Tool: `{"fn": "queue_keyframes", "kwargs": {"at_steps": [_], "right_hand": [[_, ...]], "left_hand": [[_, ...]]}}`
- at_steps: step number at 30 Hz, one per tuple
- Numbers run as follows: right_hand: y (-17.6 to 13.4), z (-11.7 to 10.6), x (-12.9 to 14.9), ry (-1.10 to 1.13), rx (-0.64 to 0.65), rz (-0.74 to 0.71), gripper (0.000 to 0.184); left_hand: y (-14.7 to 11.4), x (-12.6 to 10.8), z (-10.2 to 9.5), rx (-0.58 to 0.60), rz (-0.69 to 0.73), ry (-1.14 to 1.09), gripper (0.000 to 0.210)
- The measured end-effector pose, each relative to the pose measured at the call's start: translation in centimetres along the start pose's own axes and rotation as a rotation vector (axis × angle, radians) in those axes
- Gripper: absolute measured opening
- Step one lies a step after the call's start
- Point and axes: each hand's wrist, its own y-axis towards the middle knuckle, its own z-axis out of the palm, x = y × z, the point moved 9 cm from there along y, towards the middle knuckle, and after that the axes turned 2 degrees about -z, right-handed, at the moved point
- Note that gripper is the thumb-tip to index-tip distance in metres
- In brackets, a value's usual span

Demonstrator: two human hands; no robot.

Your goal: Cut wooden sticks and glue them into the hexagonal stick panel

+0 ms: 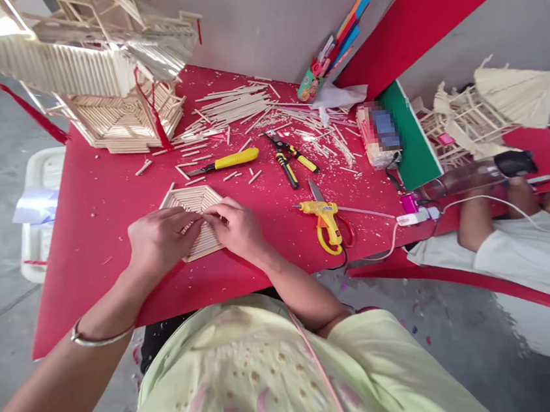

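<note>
A flat hexagonal panel of thin wooden sticks [189, 198] lies on the red table in front of me. Over its left half bends my left hand [161, 243], fingers closed in a pinch near the panel's middle. My right hand [236, 231] comes in from the other side, thumb and finger pressed together so that both hands' fingertips meet. Whatever is between the fingertips is too small or hidden to make out. Just beyond the panel lies a yellow-handled utility knife [231, 161], with short cut stick pieces [255, 176] about it.
Yellow-black pliers [290, 157], a yellow glue gun [324, 214] and scissors [329, 245] lie to the right. Loose sticks [239, 105] are heaped behind. A stick-built pavilion model [118, 121] stands back left, a pen holder [310, 85] at back. Another person's arm [475, 217] rests at right.
</note>
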Motion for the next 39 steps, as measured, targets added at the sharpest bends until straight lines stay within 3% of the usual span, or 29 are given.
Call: {"fn": "queue_keyframes", "kwargs": {"at_steps": [3,6,8,11,13,16,19,23,25,28,31,35,39], "right_hand": [[-1.9,-3.7,-0.4,-0.016,-0.087,-0.023,0.027],[-6.3,-10.5,-2.9,-0.173,-0.279,0.096,0.027],[-10.1,-15.2,-5.7,-0.351,-0.421,0.247,0.029],[-14.1,-18.4,-11.4,-0.506,-0.377,0.553,0.041],[-15.3,-18.2,-14.4,-0.47,-0.276,0.692,0.038],[-15.5,-17.3,-16.8,-0.42,-0.159,0.812,0.03],[-15.3,-17.4,-16.6,-0.328,-0.208,0.819,0.034],[-14.5,-17.2,-13.3,-0.027,-0.438,0.701,0.055],[-12.8,-15.6,-10.4,0.04,-0.408,0.6,0.057],[-9.3,-12.0,-5.9,0.006,-0.258,0.439,0.042],[-6.0,-9.0,-2.6,-0.08,-0.207,0.234,0.043],[-4.1,-7.1,-1.6,-0.383,-0.312,0.136,0.052],[-3.3,-5.1,-2.1,-0.478,-0.247,0.142,0.035]], "left_hand": [[0.2,1.0,-0.3,-0.03,-0.093,-0.097,0.028],[0.3,3.0,-0.3,-0.016,-0.319,-0.248,0.033],[0.2,3.8,-0.4,-0.001,-0.426,-0.333,0.035],[0.5,3.9,-0.5,0.013,-0.456,-0.389,0.037],[0.6,3.8,-0.6,0.01,-0.455,-0.365,0.036],[0.6,3.7,-1.1,-0.043,-0.421,-0.262,0.033],[0.6,3.7,-1.4,-0.077,-0.389,-0.197,0.032],[0.6,3.8,-1.2,-0.073,-0.362,-0.184,0.031],[0.7,3.7,-1.2,-0.074,-0.347,-0.174,0.031],[0.6,3.7,-1.2,-0.067,-0.352,-0.167,0.031],[0.5,3.7,-1.5,-0.071,-0.374,-0.161,0.031],[0.6,3.6,-1.6,-0.049,-0.372,-0.13,0.03],[0.7,3.7,-1.0,0.003,-0.367,-0.1,0.031]]}}
